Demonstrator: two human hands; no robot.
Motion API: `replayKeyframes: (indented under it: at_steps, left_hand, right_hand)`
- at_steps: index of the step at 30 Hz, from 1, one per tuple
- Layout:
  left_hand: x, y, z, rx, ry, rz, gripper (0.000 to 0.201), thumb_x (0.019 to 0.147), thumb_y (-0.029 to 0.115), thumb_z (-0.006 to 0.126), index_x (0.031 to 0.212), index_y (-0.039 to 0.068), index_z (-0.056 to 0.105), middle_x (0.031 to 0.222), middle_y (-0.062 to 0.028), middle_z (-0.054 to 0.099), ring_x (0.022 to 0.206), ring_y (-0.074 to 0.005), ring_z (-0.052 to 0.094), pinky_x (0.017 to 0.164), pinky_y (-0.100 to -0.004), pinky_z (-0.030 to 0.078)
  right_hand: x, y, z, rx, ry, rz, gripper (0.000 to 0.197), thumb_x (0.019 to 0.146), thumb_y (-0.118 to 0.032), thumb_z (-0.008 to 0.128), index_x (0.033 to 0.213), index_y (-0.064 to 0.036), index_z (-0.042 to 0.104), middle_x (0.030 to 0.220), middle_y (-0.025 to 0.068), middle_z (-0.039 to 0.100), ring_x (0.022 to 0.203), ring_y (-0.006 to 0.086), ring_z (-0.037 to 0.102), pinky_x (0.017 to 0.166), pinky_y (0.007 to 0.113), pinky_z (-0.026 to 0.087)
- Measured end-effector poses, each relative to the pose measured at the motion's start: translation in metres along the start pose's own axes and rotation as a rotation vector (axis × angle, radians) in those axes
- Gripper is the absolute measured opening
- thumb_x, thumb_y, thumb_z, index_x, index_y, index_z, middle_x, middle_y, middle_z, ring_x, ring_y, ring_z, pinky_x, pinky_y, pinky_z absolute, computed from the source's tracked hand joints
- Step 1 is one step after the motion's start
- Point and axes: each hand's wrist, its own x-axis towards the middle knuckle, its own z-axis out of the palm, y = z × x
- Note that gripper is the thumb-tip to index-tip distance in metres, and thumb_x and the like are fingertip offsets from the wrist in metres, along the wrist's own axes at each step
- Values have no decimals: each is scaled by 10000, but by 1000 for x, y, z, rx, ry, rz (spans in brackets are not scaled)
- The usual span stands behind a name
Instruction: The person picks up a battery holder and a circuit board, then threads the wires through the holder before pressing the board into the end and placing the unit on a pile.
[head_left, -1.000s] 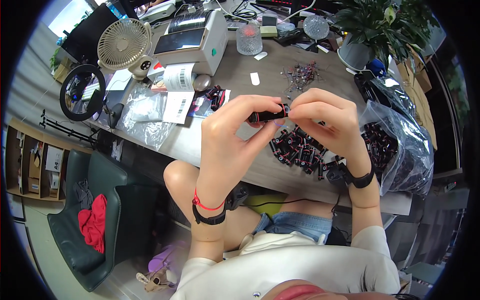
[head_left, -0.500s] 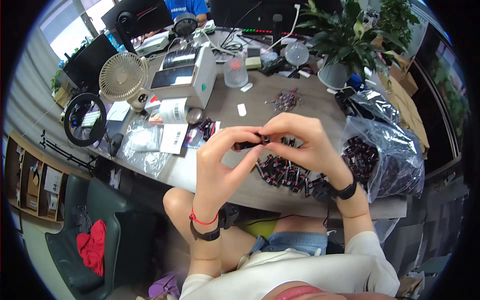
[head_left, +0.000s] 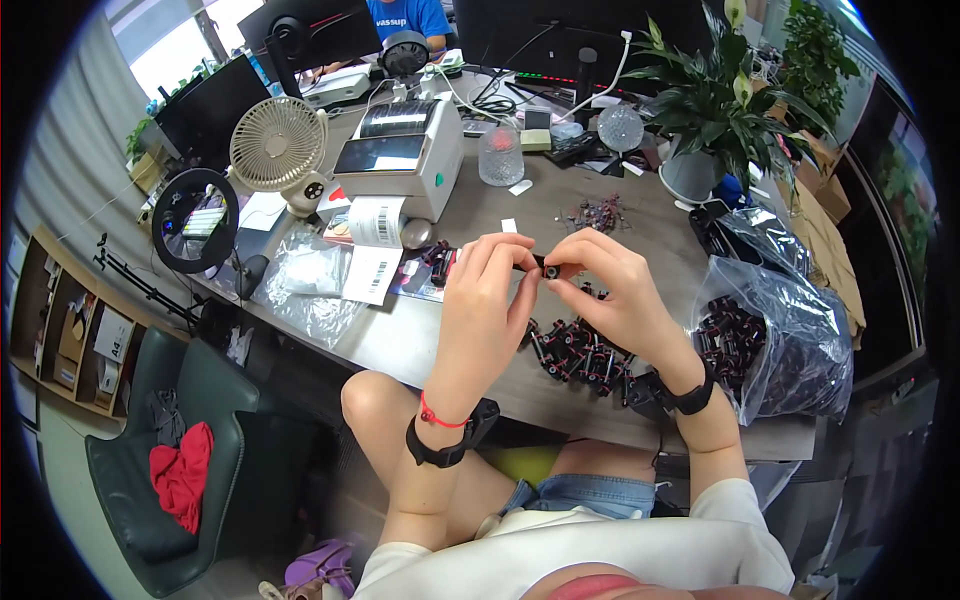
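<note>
My left hand (head_left: 480, 310) and my right hand (head_left: 618, 300) meet above the desk, fingertips almost touching. Between them is a small black part (head_left: 550, 271) with a round end, pinched by thumb and fingers on both sides. Most of it is covered, so its exact kind cannot be told. Just below my right hand lies a pile of small black-and-red parts (head_left: 580, 360). A smaller cluster of similar parts (head_left: 438, 262) lies to the left of my left hand. Beyond my hands is a heap of tiny reddish and dark pieces (head_left: 597, 214).
At right, a clear plastic bag (head_left: 800, 350) holds many black-and-red parts. A white label printer (head_left: 440, 160), beige fan (head_left: 277, 145), glass jar (head_left: 501, 160) and potted plant (head_left: 690, 178) stand farther back. A green armchair (head_left: 130, 490) is at left. A person in blue (head_left: 412, 18) sits opposite.
The view has shifted slightly. My left hand has turned more upright, its fingers now covering more of the black part. Both hands still pinch it.
</note>
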Motion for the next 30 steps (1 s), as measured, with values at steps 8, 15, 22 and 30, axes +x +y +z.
replayKeyframes:
  at_steps: [8, 15, 22, 30]
  left_hand:
    - [-1, -23, 26, 29, 48, -28, 90, 819, -8, 576, 864, -3, 499, 1032, -140, 549, 918, -310, 545, 781, -378, 430]
    - [2, -17, 23, -52, 80, -2, 121, 823, -16, 572, 939, -10, 537, 1068, -139, 558, 946, -295, 555, 790, -361, 441]
    - [-1, -9, 16, -277, 9, 58, 288, 841, -33, 571, 1128, -14, 573, 1022, -108, 627, 891, -200, 615, 762, -271, 475]
    - [-9, -12, 29, -1530, 82, -554, 261, 909, 61, 564, 1163, 5, 566, 1087, -104, 625, 880, -126, 614, 775, -241, 506]
  right_hand:
    - [0, 13, 1, -59, 17, 61, 204, 772, 20, 639, 966, 34, 579, 877, 98, 590, 737, 184, 619, 672, 271, 493]
    - [0, 16, -4, -31, 61, 71, 184, 798, 18, 625, 975, 39, 579, 859, 83, 596, 734, 152, 614, 681, 261, 497]
    - [1, 6, -4, 512, 97, 389, 153, 826, 16, 612, 978, 35, 595, 861, 77, 595, 745, 129, 606, 665, 261, 503]
    - [-5, -6, -2, -41, -14, -258, 225, 802, 39, 647, 1020, 0, 612, 996, 118, 566, 791, 155, 607, 675, 267, 514]
